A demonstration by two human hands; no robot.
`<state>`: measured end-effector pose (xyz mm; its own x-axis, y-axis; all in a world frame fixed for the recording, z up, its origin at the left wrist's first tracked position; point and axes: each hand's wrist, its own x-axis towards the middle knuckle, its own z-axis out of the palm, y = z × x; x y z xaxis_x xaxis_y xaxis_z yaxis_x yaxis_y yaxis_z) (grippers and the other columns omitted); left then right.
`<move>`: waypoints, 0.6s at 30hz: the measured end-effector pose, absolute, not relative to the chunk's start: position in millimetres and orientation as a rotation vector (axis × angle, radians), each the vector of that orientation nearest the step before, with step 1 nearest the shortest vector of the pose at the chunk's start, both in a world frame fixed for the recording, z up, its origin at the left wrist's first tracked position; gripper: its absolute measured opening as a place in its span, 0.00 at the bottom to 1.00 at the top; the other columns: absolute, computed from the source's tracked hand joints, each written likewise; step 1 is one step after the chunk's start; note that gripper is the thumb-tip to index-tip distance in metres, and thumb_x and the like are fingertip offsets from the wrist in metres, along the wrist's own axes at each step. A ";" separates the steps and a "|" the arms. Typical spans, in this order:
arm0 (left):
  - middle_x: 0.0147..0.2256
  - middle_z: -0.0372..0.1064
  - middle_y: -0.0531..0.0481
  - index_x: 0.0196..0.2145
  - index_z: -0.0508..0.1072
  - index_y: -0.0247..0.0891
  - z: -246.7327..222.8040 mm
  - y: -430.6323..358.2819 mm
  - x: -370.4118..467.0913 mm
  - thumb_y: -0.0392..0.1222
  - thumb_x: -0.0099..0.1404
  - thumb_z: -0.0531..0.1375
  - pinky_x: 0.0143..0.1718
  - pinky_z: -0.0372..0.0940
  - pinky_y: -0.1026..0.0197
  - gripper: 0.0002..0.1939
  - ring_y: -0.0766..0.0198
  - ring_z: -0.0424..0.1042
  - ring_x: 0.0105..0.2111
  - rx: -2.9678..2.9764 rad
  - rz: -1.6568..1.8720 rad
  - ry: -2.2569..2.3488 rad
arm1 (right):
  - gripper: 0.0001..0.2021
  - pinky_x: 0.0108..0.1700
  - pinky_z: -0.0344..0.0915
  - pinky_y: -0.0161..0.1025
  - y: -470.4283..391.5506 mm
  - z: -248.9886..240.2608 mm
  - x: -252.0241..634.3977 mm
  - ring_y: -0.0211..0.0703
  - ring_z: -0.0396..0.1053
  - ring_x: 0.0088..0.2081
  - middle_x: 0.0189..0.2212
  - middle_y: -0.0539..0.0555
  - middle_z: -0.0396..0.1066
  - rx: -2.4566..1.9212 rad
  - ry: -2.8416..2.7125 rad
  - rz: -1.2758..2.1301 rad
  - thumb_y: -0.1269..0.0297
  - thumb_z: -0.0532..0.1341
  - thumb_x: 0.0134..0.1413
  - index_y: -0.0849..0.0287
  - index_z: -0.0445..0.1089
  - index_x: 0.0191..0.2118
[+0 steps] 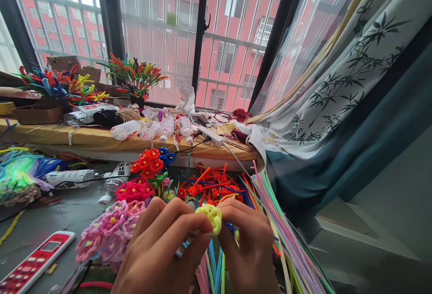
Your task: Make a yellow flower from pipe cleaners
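Between my two hands is a small pale yellow pipe-cleaner flower (213, 219), its fuzzy stems curled into petals. My left hand (168, 240) pinches its left side with thumb and forefinger. On the other side, my right hand (248, 240) grips its right edge between thumb and fingertips. Pink pipe-cleaner flowers (113, 226) lie just left of my left hand, with crimson ones (135, 190) and red ones (147, 163) behind them. Loose orange-red pipe cleaners (216, 186) are spread beyond my fingertips. My hands partly hide the stems below.
A bundle of long pastel pipe cleaners (286, 235) runs along the right. At lower left rests a red and white remote-like device (37, 262). Plastic bottles (116, 179) lie on the table. The windowsill (91, 136) holds more bottles, a power strip (211, 136) and potted pipe-cleaner plants (138, 75).
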<state>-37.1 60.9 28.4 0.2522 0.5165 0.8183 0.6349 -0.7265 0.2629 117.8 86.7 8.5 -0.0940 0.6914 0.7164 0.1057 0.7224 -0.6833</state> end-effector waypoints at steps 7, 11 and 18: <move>0.31 0.68 0.57 0.36 0.69 0.43 29.4 64.2 -37.9 0.30 0.65 0.62 0.35 0.62 0.65 0.09 0.65 0.64 0.32 -2.451 -1.440 -1.191 | 0.10 0.28 0.59 0.35 88.5 4.1 119.0 0.39 0.64 0.25 0.23 0.50 0.65 -0.693 -1.629 0.574 0.72 0.60 0.60 0.58 0.68 0.27; 0.31 0.69 0.57 0.36 0.69 0.43 26.7 63.5 -34.6 0.31 0.67 0.60 0.36 0.61 0.64 0.07 0.64 0.63 0.33 -2.436 -1.489 -1.235 | 0.10 0.27 0.59 0.34 89.0 2.8 120.9 0.39 0.64 0.25 0.22 0.50 0.66 -0.715 -1.645 0.585 0.72 0.60 0.59 0.59 0.69 0.27; 0.32 0.69 0.57 0.36 0.70 0.45 28.2 64.0 -34.7 0.32 0.69 0.59 0.37 0.62 0.64 0.07 0.65 0.65 0.33 -2.406 -1.601 -1.253 | 0.09 0.28 0.62 0.35 88.8 -3.4 115.4 0.40 0.66 0.26 0.24 0.52 0.70 -0.759 -1.536 0.609 0.66 0.62 0.61 0.60 0.73 0.29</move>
